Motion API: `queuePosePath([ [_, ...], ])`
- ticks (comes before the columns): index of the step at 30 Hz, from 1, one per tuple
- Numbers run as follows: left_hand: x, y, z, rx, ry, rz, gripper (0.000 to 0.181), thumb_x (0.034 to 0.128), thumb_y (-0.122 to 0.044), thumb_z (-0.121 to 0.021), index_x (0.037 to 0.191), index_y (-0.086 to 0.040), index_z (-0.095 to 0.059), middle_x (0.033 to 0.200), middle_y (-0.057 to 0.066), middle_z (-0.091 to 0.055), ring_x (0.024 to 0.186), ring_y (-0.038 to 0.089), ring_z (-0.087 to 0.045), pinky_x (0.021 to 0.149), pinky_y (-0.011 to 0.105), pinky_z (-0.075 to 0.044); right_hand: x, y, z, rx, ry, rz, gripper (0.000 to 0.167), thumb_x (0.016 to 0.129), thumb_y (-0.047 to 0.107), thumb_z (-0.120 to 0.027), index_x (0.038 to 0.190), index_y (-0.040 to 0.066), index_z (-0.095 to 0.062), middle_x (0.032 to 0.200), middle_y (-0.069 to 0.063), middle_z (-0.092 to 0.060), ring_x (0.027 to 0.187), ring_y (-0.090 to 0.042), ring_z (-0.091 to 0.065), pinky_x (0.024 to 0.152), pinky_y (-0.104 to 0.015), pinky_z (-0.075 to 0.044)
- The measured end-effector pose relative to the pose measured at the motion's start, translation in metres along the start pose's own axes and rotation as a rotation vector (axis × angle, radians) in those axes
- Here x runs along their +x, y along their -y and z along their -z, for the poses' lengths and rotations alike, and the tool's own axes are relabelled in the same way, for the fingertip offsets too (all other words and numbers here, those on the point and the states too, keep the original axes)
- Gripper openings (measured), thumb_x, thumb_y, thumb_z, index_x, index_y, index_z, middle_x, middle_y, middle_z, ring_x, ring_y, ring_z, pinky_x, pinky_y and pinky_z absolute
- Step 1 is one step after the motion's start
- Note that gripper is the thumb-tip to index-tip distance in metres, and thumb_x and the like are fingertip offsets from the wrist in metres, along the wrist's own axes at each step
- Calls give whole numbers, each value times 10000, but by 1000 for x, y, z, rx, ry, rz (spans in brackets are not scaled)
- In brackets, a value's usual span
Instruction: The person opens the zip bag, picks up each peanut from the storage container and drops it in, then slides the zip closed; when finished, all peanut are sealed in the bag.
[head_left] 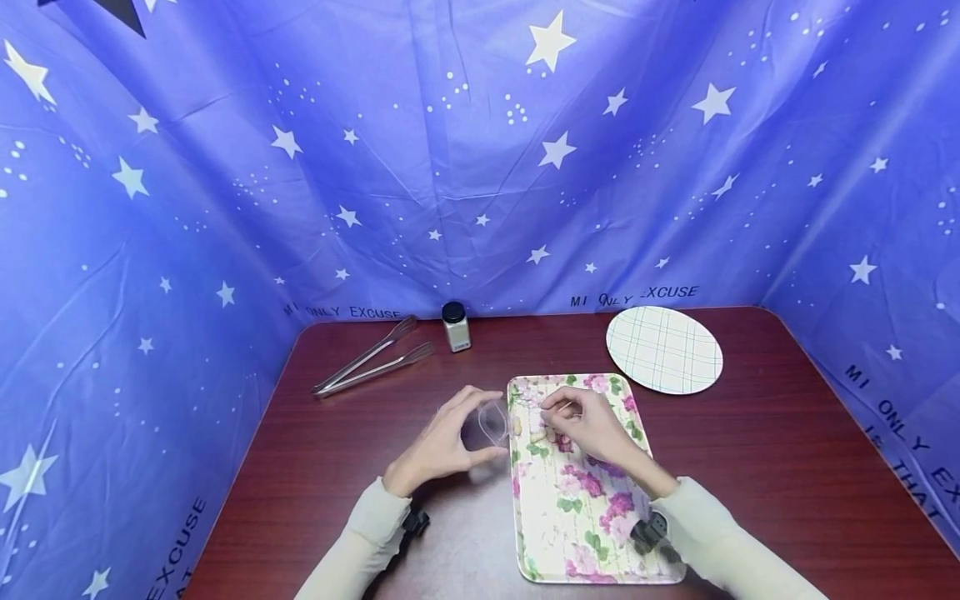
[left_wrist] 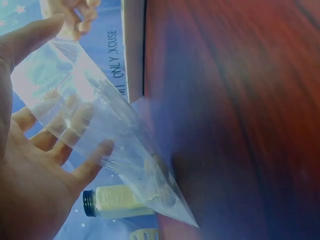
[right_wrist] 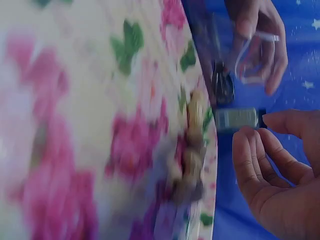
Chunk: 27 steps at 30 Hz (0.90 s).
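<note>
Clear bag [left_wrist: 127, 142] in the left hand [head_left: 448, 440], peanuts [head_left: 517, 427] on the floral tray [head_left: 543, 521]

Taking the tray's middle as the dial in the head view, the peanuts lie toward 10 o'clock, near the rim. Just past that rim, also at 10, the left hand holds the bag, thumb and fingers spread wide apart at its mouth. The right hand [head_left: 591, 423] is above the tray toward 12, fingers bent and the gap to the thumb narrow (whether anything is pinched there, I cannot tell). Further out stand or lie the black-capped bottle [head_left: 457, 332] between 10 and 11, the metal tongs [head_left: 367, 371] at 10, and the checked oval plate [head_left: 664, 350] at 1. All rest on the reddish-brown table [head_left: 765, 467].
</note>
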<state>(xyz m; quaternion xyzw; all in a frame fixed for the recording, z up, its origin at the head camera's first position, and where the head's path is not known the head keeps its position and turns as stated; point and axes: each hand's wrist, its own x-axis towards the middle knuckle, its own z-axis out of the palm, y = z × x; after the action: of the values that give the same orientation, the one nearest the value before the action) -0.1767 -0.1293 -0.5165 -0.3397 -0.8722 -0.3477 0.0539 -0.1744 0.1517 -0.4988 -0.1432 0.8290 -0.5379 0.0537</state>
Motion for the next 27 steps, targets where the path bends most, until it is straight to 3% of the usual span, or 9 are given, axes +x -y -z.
queuePosePath([
  [6, -3, 4, 1, 0, -10, 6, 808, 807, -423, -891, 1480, -129, -554, 1240, -67, -604, 1104, 72, -577, 995, 338, -534, -8, -12, 26, -114, -53, -14, 104, 957, 89, -731, 1033, 20, -751, 911, -135, -784, 782, -206, -740, 684, -213, -561],
  [12, -5, 7, 1, -4, -18, 10, 816, 796, -414, -903, 1486, -161, -549, 1251, -73, -608, 1113, 69, -591, 1004, 334, -539, -17, -23, 38, -187, -80, -34, 74, 941, 100, -749, 998, 56, -762, 867, -70, -772, 765, -92, -695, 676, -199, -543],
  [17, -6, 7, 1, -19, 0, 37, 823, 802, -434, -897, 1496, -167, -544, 1256, -101, -593, 1125, 55, -588, 1021, 332, -537, -23, -30, 39, -195, -42, -76, 104, 946, 107, -745, 1024, 41, -760, 855, -79, -760, 712, -82, -676, 588, -213, -530],
  [22, -7, 7, 0, -2, -6, 17, 821, 800, -425, -898, 1488, -142, -550, 1230, -97, -597, 1099, 61, -586, 990, 340, -542, -24, -33, 38, -150, 23, -120, 175, 964, 108, -719, 1099, -1, -739, 871, -106, -745, 673, -113, -659, 547, -242, -544],
  [27, -7, 6, -1, 10, -15, 6, 812, 799, -426, -896, 1480, -140, -557, 1234, -85, -609, 1107, 66, -591, 992, 345, -542, -21, -35, 35, -138, 44, -101, 198, 966, 84, -712, 1128, -28, -730, 911, -127, -744, 691, -109, -650, 546, -243, -541],
])
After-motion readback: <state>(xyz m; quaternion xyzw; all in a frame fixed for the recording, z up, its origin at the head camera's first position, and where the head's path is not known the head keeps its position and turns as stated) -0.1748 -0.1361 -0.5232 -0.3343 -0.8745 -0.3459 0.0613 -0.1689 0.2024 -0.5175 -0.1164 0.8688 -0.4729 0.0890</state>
